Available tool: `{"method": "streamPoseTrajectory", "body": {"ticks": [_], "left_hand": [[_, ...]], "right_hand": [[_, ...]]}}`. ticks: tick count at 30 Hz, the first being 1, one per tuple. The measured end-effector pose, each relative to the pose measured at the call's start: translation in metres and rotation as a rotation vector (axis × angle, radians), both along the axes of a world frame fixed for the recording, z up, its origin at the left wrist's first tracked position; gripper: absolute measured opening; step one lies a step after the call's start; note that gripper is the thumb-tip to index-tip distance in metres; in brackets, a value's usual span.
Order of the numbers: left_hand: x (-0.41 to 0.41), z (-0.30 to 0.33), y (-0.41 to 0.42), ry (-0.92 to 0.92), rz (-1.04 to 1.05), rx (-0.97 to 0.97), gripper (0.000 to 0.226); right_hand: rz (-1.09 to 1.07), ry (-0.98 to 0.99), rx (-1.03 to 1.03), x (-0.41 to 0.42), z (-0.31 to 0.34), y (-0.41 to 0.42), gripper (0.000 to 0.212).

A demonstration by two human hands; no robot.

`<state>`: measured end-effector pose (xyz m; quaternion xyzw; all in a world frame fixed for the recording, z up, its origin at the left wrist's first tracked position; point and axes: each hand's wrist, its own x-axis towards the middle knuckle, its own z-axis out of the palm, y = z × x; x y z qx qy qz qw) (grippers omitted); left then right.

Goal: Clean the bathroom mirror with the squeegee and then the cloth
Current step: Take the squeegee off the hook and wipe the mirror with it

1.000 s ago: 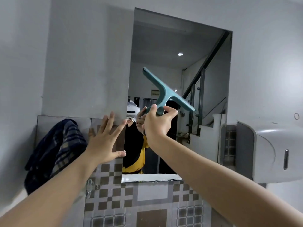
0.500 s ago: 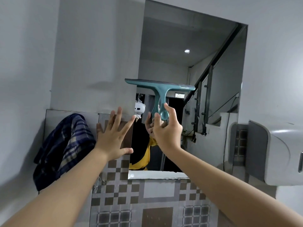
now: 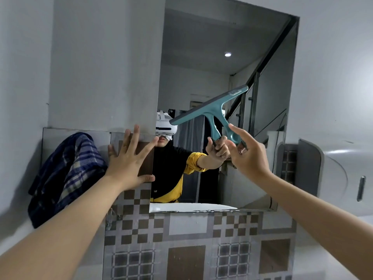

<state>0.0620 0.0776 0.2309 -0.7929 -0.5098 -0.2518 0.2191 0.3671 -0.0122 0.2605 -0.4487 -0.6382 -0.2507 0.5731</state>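
The mirror hangs on the white wall above patterned tiles. My right hand holds the teal squeegee by its handle in front of the mirror's middle. The blade is tilted, its right end high and its left end low. My left hand lies flat with fingers spread on the wall at the mirror's lower left edge. A blue checked cloth hangs on the wall to the left of that hand.
A white dispenser box sticks out from the wall at the right, close to my right forearm. Brown and grey patterned tiles cover the wall below the mirror. The mirror reflects a person, a staircase and a ceiling lamp.
My right hand has swung the squeegee: the blade went from left end high, through level, to right end high. The hand shifted right. My left hand has stayed on the wall.
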Motion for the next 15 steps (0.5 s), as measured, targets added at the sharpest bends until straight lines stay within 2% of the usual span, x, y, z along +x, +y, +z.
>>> {"method": "streamPoseTrajectory", "body": {"ticks": [9, 15], "left_hand": [[0.002, 0.001, -0.003, -0.011, 0.007, -0.021, 0.119], [0.003, -0.001, -0.007, -0.023, 0.010, -0.016, 0.117]], "right_hand": [[-0.068, -0.114, -0.037, 0.059, 0.004, -0.016, 0.044], [-0.133, -0.085, -0.036, 0.110, -0.006, -0.024, 0.042]]}}
